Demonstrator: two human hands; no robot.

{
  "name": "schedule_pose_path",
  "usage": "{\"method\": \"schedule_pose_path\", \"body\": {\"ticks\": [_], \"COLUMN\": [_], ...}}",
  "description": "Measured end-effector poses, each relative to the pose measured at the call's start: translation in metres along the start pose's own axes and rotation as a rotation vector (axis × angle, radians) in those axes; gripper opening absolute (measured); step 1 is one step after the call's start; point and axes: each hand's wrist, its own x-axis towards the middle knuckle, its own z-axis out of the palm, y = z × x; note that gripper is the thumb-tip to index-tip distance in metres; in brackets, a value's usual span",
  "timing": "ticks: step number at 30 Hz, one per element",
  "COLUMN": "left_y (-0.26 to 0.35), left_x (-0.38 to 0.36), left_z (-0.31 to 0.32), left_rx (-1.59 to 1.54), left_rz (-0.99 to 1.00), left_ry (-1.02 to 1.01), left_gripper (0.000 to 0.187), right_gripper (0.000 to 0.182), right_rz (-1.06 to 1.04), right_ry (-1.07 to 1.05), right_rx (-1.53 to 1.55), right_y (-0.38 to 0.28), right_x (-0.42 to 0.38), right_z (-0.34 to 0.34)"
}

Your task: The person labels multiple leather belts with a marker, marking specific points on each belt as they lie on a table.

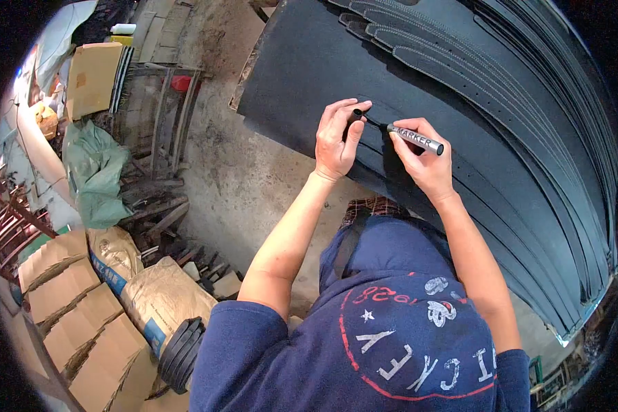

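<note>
A silver and black marker (417, 139) is in my right hand (429, 163), its dark tip end pointing left toward a black strap-like piece. My left hand (336, 141) pinches a small black cap (355, 115), its open end facing up, and also touches the end of that dark piece. Both hands are over the near edge of a table covered in black sheet material (302, 75). Long black stitched strips (446, 69) lie fanned out beyond my hands, and more dark strips (501, 226) run along the near right side.
Stacked cardboard (82, 323), paper sacks (168, 295) and black rings (182, 353) stand at the lower left. Green cloth (96, 172) and a cardboard box (96, 79) are at the upper left. Concrete floor (233, 185) lies between them and the table.
</note>
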Motion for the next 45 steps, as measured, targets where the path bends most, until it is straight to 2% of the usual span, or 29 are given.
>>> {"method": "schedule_pose_path", "body": {"ticks": [8,14,21,23,25,29,35,38,41,45], "left_y": [-0.004,-0.002,0.002,0.000,-0.001,-0.001,-0.001,-0.001,0.000,-0.001], "left_x": [-0.001,-0.001,-0.001,-0.003,-0.001,0.001,-0.001,-0.001,0.000,0.000], "left_z": [0.001,0.001,0.002,0.003,0.000,0.000,0.001,0.001,-0.001,-0.001], "left_rx": [0.001,0.027,-0.013,-0.029,0.024,0.068,0.049,0.024,-0.020,-0.035], "left_rz": [0.015,0.013,-0.035,-0.053,0.013,0.061,0.022,0.007,-0.023,-0.028], "left_ry": [0.009,0.004,0.012,0.011,-0.007,-0.013,-0.022,-0.017,-0.019,-0.023], "left_gripper": [0.030,0.034,0.033,0.031,0.029,0.025,0.025,0.029,0.036,0.040], "right_gripper": [0.013,0.015,0.008,0.008,0.009,0.011,0.010,0.010,0.010,0.013], "right_rz": [0.007,0.054,0.082,0.081,0.072,0.034,0.040,0.001,-0.123,-0.054], "right_ry": [0.041,-0.014,0.134,0.117,0.079,0.028,0.001,-0.020,0.005,0.016], "right_rx": [0.053,0.029,0.233,0.194,0.069,0.059,0.006,-0.076,-0.143,-0.115], "right_y": [0.005,-0.004,0.016,0.013,0.009,0.003,-0.001,0.000,0.005,0.005], "right_x": [0.000,0.001,-0.011,-0.018,-0.023,-0.023,-0.021,-0.021,-0.023,-0.024], "right_z": [0.002,0.000,-0.014,-0.017,-0.019,-0.016,-0.015,-0.016,-0.013,-0.012]}}
